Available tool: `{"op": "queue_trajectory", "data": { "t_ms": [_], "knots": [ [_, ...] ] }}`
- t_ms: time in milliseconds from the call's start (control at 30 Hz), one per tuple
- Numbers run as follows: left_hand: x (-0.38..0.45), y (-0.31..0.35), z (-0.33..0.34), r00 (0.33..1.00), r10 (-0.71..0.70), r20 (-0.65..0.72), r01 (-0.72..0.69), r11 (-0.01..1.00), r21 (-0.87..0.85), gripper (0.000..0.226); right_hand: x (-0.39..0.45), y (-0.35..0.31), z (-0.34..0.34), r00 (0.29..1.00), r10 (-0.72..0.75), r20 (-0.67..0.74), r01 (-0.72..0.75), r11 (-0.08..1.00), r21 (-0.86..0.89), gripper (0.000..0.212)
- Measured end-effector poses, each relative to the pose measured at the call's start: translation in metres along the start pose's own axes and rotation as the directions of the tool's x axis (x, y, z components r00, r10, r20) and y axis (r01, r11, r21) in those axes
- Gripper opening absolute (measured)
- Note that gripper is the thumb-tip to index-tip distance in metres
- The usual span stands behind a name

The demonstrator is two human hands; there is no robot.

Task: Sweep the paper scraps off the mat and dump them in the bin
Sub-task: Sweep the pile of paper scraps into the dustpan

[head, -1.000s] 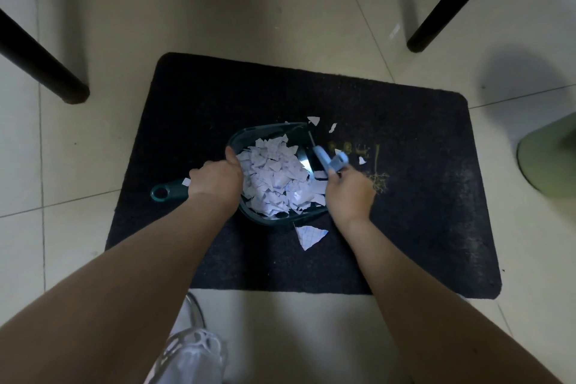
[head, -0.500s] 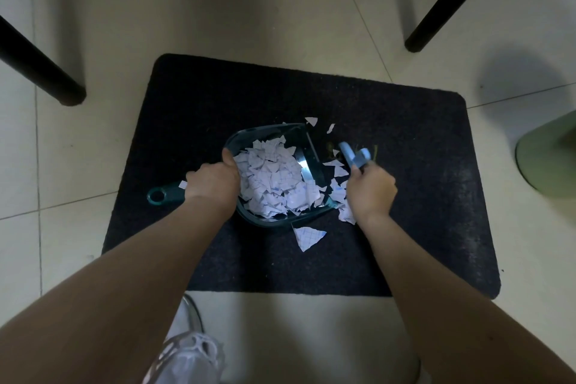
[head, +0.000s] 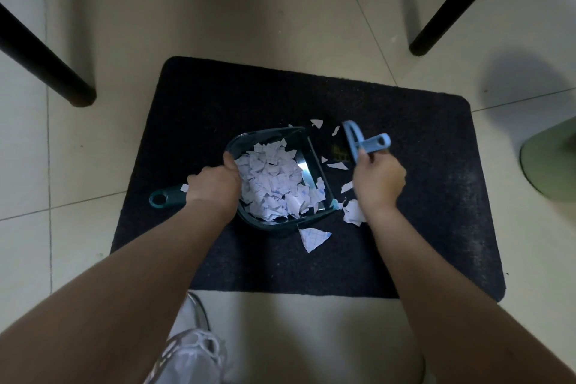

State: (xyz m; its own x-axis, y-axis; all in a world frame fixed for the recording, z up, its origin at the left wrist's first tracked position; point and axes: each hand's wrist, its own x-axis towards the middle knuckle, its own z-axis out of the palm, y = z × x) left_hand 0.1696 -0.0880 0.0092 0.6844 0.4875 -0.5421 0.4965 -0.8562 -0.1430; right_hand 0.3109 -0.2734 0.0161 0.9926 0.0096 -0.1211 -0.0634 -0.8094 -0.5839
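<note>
A dark teal dustpan (head: 307,146) lies on the black mat (head: 420,227), full of white paper scraps (head: 274,184). My left hand (head: 215,187) grips the dustpan where the handle meets the pan. To the right of the pan's mouth, my right hand (head: 378,181) holds a light blue hand brush (head: 358,142). Loose scraps stay on the mat: a large piece (head: 313,237) just in front of the pan, a clump (head: 353,212) by my right wrist, and small bits (head: 317,123) beyond the pan.
Black furniture legs stand at the left (head: 46,68) and upper right (head: 452,9) on the pale tiled floor. A green rounded object (head: 551,162) sits at the right edge. My shoe (head: 190,358) is at the bottom, near the mat's front edge.
My right hand has drawn the brush away from the pan's mouth to the right and farther from me. A clump of scraps now lies outside the pan by my right wrist. The dustpan stays put.
</note>
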Motion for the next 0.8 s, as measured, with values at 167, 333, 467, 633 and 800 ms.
{"op": "queue_trajectory", "data": {
  "t_ms": [167,333,467,633,800],
  "knots": [
    [0.001,0.002,-0.002,1.0,0.003,0.001,-0.003,1.0,-0.003,0.089,0.014,0.011,0.003,0.998,0.032,0.051,-0.025,0.991,-0.134,0.028],
    [0.002,0.005,-0.004,1.0,0.003,0.002,-0.003,1.0,0.006,0.087,-0.003,0.01,0.02,0.972,-0.087,0.218,0.11,0.989,-0.097,0.027],
    [0.002,0.005,-0.004,1.0,-0.002,0.011,0.002,1.0,0.005,0.087,0.005,0.011,0.006,0.981,-0.065,0.183,0.071,0.997,-0.029,0.04],
    [0.0,0.005,-0.005,1.0,-0.002,0.022,0.002,1.0,-0.004,0.087,0.021,0.009,0.003,0.996,-0.053,0.073,0.06,0.993,-0.101,0.027],
    [0.0,0.005,-0.006,1.0,-0.001,0.031,0.001,1.0,0.005,0.087,-0.005,0.004,0.031,0.961,-0.156,0.228,0.184,0.977,-0.104,0.025]
  ]
}}
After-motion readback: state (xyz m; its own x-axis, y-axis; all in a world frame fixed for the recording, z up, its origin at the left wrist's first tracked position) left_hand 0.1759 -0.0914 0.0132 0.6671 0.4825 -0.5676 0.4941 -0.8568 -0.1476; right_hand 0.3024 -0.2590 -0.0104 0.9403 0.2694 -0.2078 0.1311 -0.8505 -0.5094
